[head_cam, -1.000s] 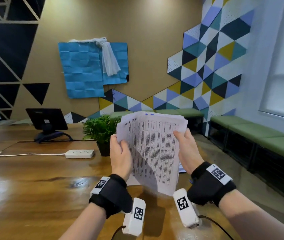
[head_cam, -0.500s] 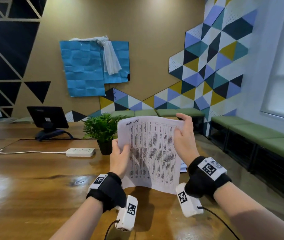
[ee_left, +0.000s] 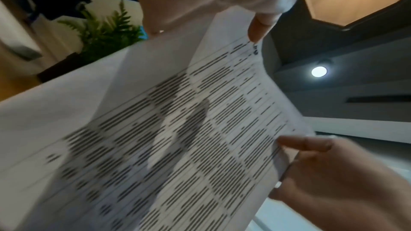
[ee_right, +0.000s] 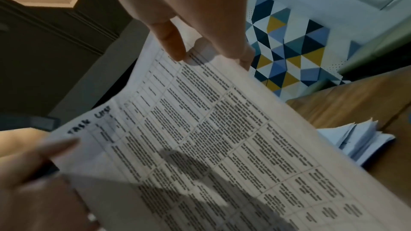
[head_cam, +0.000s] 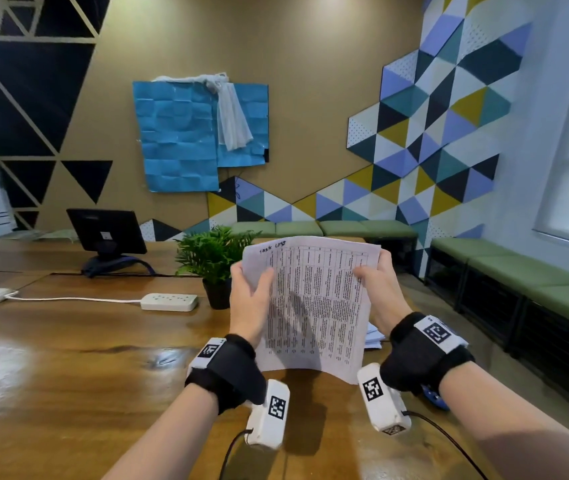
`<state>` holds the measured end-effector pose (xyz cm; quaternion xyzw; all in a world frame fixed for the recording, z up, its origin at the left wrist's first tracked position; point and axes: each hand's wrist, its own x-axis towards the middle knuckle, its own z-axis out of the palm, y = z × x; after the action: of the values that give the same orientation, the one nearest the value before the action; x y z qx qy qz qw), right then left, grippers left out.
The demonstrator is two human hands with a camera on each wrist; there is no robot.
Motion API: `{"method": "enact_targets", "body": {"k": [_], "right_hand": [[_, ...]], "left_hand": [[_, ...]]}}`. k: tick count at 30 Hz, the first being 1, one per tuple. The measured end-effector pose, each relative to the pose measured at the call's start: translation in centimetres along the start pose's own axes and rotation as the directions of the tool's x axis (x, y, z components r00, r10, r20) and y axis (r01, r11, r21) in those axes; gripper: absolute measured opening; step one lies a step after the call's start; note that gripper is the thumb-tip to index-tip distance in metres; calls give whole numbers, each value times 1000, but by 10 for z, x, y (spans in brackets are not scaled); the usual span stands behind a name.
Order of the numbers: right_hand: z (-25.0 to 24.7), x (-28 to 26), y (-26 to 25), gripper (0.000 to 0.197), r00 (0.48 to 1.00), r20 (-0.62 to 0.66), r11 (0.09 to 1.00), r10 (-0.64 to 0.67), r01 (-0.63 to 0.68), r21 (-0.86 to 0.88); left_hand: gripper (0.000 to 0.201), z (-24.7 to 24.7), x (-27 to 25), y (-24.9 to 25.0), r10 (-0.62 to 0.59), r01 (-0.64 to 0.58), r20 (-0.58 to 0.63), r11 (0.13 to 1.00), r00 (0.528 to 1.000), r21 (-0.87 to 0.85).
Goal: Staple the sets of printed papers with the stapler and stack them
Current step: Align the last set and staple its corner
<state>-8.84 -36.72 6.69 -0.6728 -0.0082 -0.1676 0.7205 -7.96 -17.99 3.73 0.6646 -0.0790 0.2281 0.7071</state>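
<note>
Both hands pinch the printed papers (head_cam: pixel 314 303) upright above the surface (head_cam: pixel 68 375); the right hand (head_cam: pixel 378 289) has slid down from the top edge, the left hand (head_cam: pixel 250 299) up; squaring continues, stapling seemingly next.

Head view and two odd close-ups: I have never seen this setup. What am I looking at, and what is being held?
No machine here: a person wears a camera on the head and one on each wrist. The wide picture is the head view; the close-ups look along each hand. The left hand and right hand hold a set of printed papers upright above the wooden table, fingers pinching its side edges. On the table are a potted plant, a power strip and more papers. A blue thing shows beneath the right wrist, too hidden to identify.
</note>
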Motion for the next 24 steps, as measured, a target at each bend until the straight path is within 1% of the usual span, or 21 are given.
{"method": "enact_targets", "body": {"k": [1, 3, 6, 9, 13, 16, 19, 21, 24], "right_hand": [[-1, 1, 1, 33, 1000, 4, 1000, 15, -15, 2], [-2, 3, 3, 31, 999, 3, 999, 39, -39, 16], [-1, 3, 4, 28, 999, -4, 999, 45, -45, 15], [0, 4, 4, 25, 999, 4, 999, 50, -50, -7], [1, 5, 6, 25, 997, 27, 997, 75, -75, -1], [1, 5, 7, 23, 998, 20, 998, 64, -65, 13], [1, -1, 12, 26, 998, 12, 997, 57, -56, -48], [1, -5, 20, 28, 997, 16, 992, 71, -69, -103], [1, -11, 32, 24, 994, 12, 986, 111, -108, -130]], "left_hand": [[21, 1, 3, 9, 44, -44, -3, 999, 999, 15], [17, 3, 10, 24, 92, -92, -6, 993, 996, 69], [11, 5, 19, 29, 102, -99, -18, 985, 995, 141], [12, 6, 25, 24, 112, -103, -39, 978, 993, 182], [13, 5, 27, 21, 116, -109, -32, 978, 993, 181], [9, 3, 24, 19, 138, -138, 10, 978, 990, 155], [19, 0, 20, 8, 124, -129, 38, 975, 992, 180], [18, -1, 18, -3, 95, -99, 28, 974, 995, 205], [14, 0, 16, -15, 57, -60, 20, 973, 998, 223]]}}
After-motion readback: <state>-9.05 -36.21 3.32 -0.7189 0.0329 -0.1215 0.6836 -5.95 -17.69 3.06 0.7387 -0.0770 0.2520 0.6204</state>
